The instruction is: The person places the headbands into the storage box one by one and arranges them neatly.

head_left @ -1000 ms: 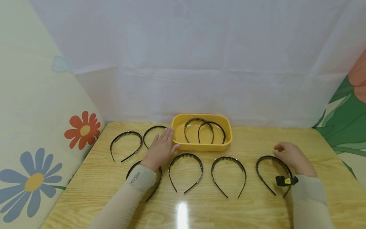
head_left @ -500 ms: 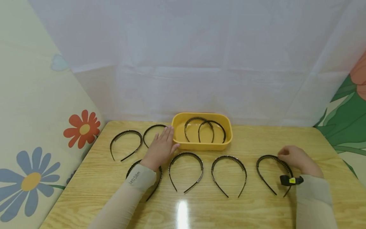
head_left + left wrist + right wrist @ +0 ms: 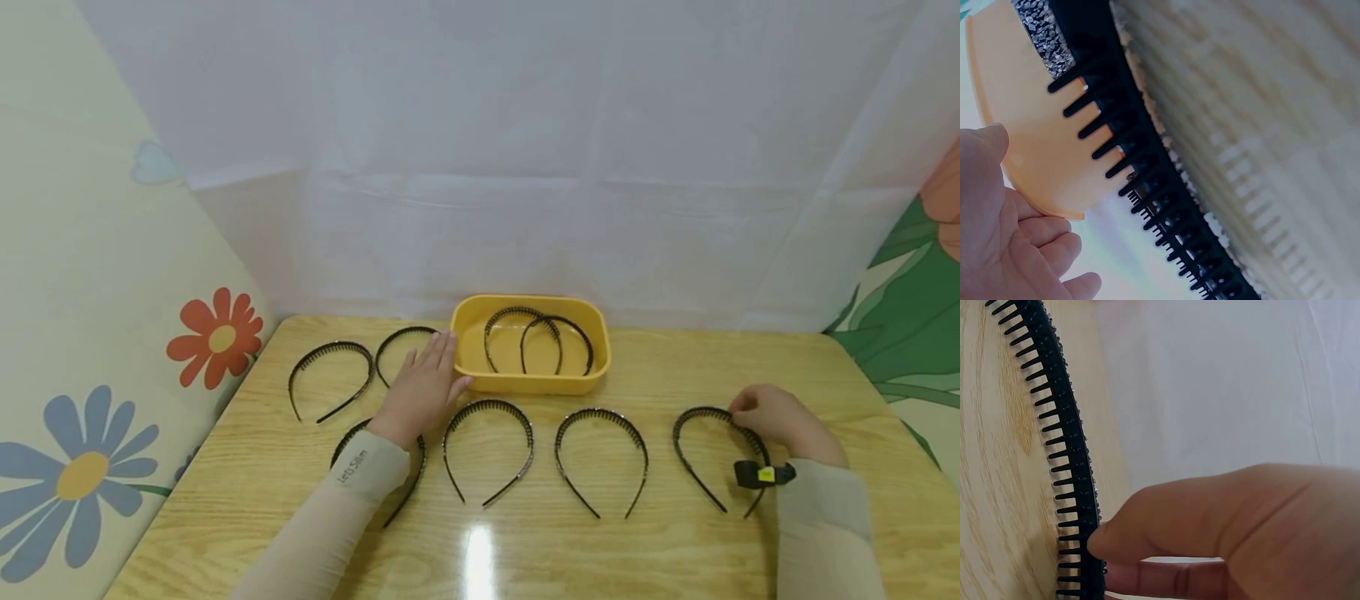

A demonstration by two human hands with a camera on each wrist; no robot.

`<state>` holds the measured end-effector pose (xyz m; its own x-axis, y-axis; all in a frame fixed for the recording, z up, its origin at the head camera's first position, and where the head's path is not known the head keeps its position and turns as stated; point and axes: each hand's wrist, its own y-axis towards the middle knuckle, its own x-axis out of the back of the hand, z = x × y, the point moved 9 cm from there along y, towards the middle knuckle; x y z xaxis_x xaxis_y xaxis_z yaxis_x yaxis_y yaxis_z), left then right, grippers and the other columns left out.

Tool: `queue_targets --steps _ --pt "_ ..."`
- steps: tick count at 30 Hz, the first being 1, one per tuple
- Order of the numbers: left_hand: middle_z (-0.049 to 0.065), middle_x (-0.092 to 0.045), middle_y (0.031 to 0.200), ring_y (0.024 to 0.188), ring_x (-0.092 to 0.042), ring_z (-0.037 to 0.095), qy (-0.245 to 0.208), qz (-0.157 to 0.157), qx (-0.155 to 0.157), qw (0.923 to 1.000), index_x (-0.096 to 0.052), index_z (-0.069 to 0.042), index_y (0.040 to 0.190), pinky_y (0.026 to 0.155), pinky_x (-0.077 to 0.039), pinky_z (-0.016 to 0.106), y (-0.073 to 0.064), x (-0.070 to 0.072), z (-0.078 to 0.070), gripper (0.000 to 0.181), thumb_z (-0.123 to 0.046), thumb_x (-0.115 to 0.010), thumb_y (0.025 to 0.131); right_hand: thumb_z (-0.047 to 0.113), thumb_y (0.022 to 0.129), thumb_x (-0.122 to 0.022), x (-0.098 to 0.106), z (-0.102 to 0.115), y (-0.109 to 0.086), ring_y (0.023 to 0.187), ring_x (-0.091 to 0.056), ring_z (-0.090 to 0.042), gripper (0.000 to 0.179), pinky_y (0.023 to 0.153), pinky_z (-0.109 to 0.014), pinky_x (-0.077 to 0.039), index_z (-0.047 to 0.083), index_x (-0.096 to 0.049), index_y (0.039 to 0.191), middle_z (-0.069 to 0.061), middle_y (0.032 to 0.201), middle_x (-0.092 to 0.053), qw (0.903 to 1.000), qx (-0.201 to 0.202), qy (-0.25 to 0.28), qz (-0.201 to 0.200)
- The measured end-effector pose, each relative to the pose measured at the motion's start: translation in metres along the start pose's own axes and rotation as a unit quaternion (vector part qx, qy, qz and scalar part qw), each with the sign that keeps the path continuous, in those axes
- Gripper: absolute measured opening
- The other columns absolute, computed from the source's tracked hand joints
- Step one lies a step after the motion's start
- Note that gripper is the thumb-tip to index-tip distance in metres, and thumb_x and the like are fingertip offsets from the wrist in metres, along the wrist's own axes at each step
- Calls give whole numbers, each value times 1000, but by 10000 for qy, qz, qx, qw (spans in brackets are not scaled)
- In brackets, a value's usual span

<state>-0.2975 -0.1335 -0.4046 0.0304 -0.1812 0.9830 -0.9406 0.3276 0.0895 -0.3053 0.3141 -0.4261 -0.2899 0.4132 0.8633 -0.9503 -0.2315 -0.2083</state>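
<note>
At the table's right, a black toothed headband [image 3: 723, 414] with a glittery outer edge lies with its two ends toward me. My right hand [image 3: 783, 423] pinches its upper right curve; in the right wrist view the thumb presses on the black band [image 3: 1079, 462] and fingers sit against its outer side. My left hand [image 3: 420, 396] lies with fingers extended along the left side of a yellow bin [image 3: 528, 383], thumb near the front corner. The left wrist view has that hand [image 3: 1029, 231] touching the bin's edge, behind a near headband [image 3: 1147, 150]. Two headbands [image 3: 570, 321] overlap inside the bin.
Two more headbands, one left of centre [image 3: 487, 406] and one right of centre [image 3: 600, 414], lie in front of the bin. Others lie at left: one at the far left [image 3: 330, 346], one behind my left hand [image 3: 405, 331], one under my left forearm [image 3: 412, 492]. A white cloth [image 3: 465, 167] hangs behind.
My right hand has moved slightly right and its fingers have closed onto the right headband's curve. The left hand stays against the bin.
</note>
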Motion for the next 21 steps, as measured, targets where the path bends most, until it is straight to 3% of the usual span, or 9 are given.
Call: queue_targets --steps 5,12,21 --pt "25 -19 165 153 -16 38 27 -10 -1 10000 -15 7 158 122 -17 60 0 0 0 74 -42 -41 109 0 94 -60 -1 -1 -2 94 -62 -45 14 78 -57 -54 -12 -65 100 -29 100 -65 9999 -39 74 110" --pt "25 -21 164 153 -19 39 -5 -95 -16 10000 -17 8 158 122 -18 61 -1 2 -1 74 -41 -42 109 -3 89 -62 2 1 0 86 -63 -39 10 76 -55 -53 -11 -66 94 -24 92 -66 10000 81 0 -46" --pt "26 -21 164 152 -20 40 -41 -118 -29 9999 -17 9 158 121 -18 61 -1 4 -2 74 -41 -42 109 -3 90 -61 3 1 0 91 -63 -42 9 79 -56 -53 -10 -65 94 -26 95 -67 9999 47 -16 -128"
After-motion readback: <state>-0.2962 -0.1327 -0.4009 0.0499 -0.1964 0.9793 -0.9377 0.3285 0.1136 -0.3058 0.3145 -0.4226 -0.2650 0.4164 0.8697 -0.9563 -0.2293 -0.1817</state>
